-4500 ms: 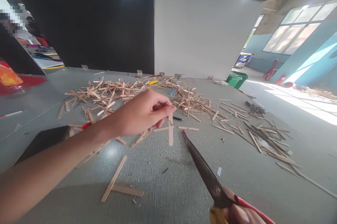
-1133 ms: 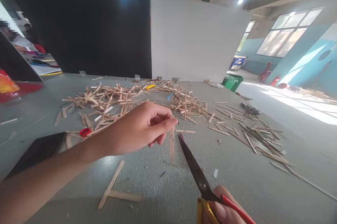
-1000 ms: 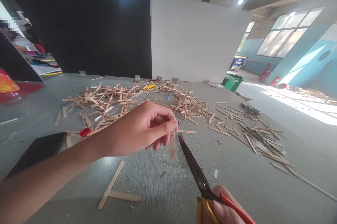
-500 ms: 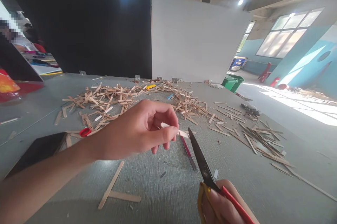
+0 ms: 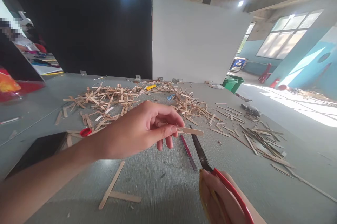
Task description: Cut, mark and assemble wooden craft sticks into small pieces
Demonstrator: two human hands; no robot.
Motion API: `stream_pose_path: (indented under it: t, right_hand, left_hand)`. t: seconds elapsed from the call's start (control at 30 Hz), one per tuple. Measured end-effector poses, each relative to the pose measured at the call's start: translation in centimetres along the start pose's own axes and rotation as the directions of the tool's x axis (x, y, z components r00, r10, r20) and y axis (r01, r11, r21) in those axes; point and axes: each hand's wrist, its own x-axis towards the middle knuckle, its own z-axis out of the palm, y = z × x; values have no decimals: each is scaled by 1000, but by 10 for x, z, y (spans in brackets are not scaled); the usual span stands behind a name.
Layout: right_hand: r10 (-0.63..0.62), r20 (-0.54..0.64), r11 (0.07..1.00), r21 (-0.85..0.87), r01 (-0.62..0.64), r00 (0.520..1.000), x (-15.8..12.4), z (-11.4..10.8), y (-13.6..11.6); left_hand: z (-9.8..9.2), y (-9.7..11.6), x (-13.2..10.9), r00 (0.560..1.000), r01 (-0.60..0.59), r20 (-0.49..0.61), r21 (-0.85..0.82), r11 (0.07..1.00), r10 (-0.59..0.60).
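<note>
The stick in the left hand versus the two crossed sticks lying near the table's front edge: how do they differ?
The held stick is pinched in the left hand, off the table, lying roughly level between the open scissors blades; the crossed sticks lie flat on the table, untouched. The held stick looks shorter. All are pale wooden craft sticks.

A single head-worn camera looks forward and down, close over the grey table point(image 5: 158, 189), toward black and white wall panels point(image 5: 195, 38) beyond.

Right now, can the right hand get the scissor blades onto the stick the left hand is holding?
Probably yes. The scissors in the right hand are open, blades just under the stick held flat by the left hand, with nothing between them.
</note>
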Motion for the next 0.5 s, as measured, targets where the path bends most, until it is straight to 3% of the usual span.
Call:
stream_pose_path:
  t: [0.1,0.17,0.23,0.33,0.43,0.5]
  right_hand:
    - [111,-47,965,-232,-119,993,11,0,-8]
    - [106,-85,874,-467,-134,991,23,-6,-14]
    - [-86,-127,684,-729,-34,988,37,-19,-18]
    - [-307,-186,347,-935,-72,933,54,-43,-17]
    - [-383,-124,190,-980,-53,915,65,-64,-10]
    - [-438,-89,122,-992,-40,895,69,-75,-5]
  left_hand:
    - [1,1,0,998,55,18,-21,998,-55]
    - [1,0,0,997,73,28,-77,994,-71]
    - [1,-1,0,996,82,26,-103,991,-80]
    - [-2,-6,1,995,96,15,-19,995,-96]
    - [-4,-13,6,994,104,-23,107,989,-102]
    - [-3,-19,12,993,118,-41,102,988,-114]
